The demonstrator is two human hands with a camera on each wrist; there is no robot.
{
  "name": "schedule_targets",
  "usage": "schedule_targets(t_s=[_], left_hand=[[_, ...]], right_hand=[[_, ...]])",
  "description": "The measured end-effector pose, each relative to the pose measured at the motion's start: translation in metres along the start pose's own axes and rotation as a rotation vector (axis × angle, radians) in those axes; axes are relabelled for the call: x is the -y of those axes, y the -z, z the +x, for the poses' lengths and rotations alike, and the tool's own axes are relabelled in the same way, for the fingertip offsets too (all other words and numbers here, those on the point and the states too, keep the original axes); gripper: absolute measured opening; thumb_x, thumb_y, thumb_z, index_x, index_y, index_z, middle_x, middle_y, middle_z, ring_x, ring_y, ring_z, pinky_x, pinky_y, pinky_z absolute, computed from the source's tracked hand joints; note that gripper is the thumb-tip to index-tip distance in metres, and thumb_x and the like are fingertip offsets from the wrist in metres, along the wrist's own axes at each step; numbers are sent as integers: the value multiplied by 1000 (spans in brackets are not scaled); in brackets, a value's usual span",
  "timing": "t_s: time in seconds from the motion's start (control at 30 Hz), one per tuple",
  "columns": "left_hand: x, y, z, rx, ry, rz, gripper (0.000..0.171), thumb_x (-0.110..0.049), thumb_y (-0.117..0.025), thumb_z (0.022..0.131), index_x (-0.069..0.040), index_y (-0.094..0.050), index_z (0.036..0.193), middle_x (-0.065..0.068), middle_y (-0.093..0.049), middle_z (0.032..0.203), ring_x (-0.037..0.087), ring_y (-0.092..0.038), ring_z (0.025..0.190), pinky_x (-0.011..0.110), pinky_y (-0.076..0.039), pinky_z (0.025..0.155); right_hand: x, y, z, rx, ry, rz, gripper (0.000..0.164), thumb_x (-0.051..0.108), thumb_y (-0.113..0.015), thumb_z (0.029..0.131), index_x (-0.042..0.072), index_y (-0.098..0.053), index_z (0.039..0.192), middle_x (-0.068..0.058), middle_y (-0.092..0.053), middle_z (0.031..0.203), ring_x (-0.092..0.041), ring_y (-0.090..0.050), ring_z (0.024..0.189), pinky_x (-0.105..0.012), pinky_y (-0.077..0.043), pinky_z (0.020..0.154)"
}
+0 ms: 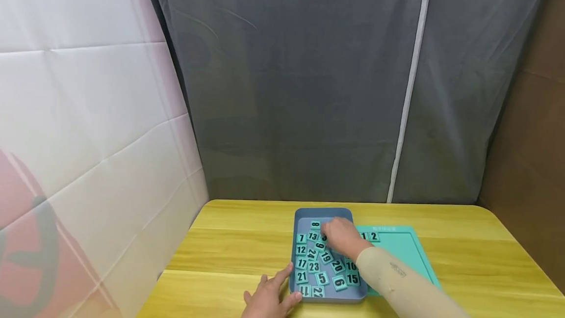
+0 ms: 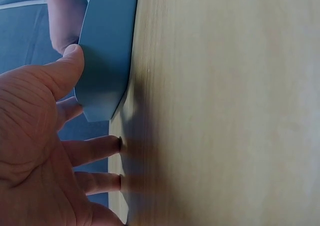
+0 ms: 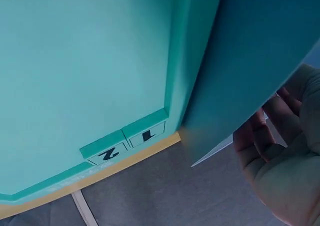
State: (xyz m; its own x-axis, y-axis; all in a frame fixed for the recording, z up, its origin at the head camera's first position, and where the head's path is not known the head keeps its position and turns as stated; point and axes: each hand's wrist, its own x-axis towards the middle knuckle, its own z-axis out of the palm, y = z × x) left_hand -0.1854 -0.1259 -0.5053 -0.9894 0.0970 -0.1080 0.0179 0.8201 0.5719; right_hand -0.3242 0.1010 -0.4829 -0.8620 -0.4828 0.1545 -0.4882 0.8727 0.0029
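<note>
A grey-blue tray (image 1: 324,213) holds several loose teal number tiles, among them a 19 tile (image 1: 326,257) and a 5 tile (image 1: 322,278). My right hand (image 1: 342,235) reaches down into its upper part, fingers bent, fingertips at a partly covered tile. The tray wall hides those fingertips in the right wrist view, so a grip on the tile cannot be made out. At the tray's near left corner, my left hand (image 1: 270,298) has its thumb and index finger against the side; its other fingers extend to the table (image 2: 210,110).
Right of the tray, partly under my right forearm, lies a teal board (image 1: 399,247) with a raised rim. A 1 tile (image 3: 146,135) and a 2 tile (image 3: 107,154) sit side by side along its far edge. A grey curtain (image 1: 291,87) hangs behind the table.
</note>
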Motion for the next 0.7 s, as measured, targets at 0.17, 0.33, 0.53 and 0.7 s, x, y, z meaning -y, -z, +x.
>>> schedule_targets(t_s=[0.17,0.33,0.53,0.7], left_hand=[[-1,-2,0,8,8,-11,71,-60,-68,83,-38,-45,147,4,-59,143,61,-36,135,93,-13,87],[-1,-3,-1,8,7,-16,71,-60,-68,83,-40,-45,147,6,-58,143,63,-34,134,93,-12,86],[-2,-5,1,1,4,-23,71,-59,-69,83,-40,-45,146,7,-58,143,62,-35,134,93,-12,86],[-4,-7,0,-10,-4,-38,71,-59,-70,82,-40,-46,146,8,-59,142,62,-34,134,93,-11,87]], right_hand=[[-2,-7,-3,3,-34,76,24,26,-83,80,17,-76,102,3,-75,96,-17,-67,90,-38,-54,88],[-5,-12,-5,-16,-75,141,29,23,-79,84,15,-73,111,-1,-75,106,-25,-67,103,-43,-54,94],[-7,-9,-8,-35,-130,236,38,15,-76,83,11,-65,119,-6,-73,105,-29,-66,100,-44,-56,84],[-22,7,-18,-31,-192,347,44,18,-75,87,15,-59,128,-1,-71,110,-21,-67,98,-41,-56,81]])
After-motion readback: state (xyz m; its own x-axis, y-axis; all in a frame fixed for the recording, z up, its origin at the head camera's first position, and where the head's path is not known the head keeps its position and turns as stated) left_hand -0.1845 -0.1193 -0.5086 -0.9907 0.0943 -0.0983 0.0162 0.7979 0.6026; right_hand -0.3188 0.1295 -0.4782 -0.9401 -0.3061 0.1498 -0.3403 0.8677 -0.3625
